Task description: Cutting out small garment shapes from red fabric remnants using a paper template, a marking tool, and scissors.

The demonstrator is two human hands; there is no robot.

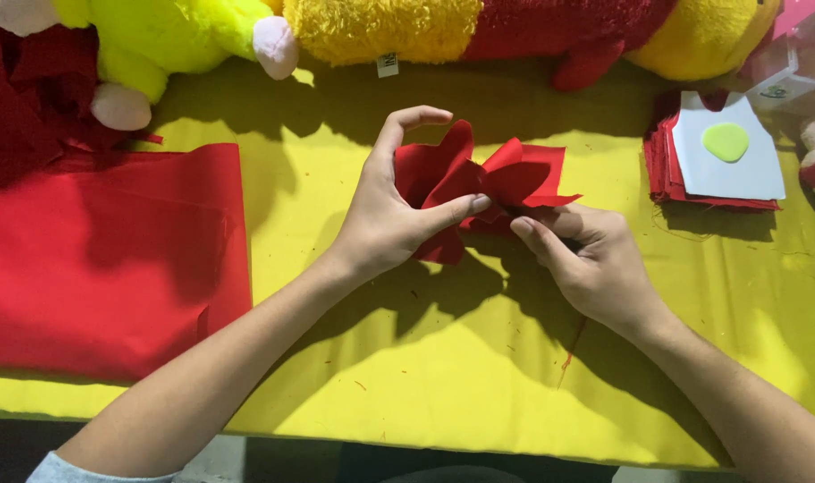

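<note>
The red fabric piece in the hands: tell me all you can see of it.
The red fabric piece looks like thin cloth, gathered into petal-like folds that fan upward. It is held just above the yellow table cover. The left hand pinches it at the centre with thumb and finger; the right hand grips its lower right edge.

The red felt flower (479,183) I hold has petals folded up, fanning toward twelve and two o'clock.

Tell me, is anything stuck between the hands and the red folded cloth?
Nothing visible. The left hand pinches the red folded cloth with thumb and fingers, and the right hand touches it from below. Both skin-to-cloth, above the yellow table cover.
</note>
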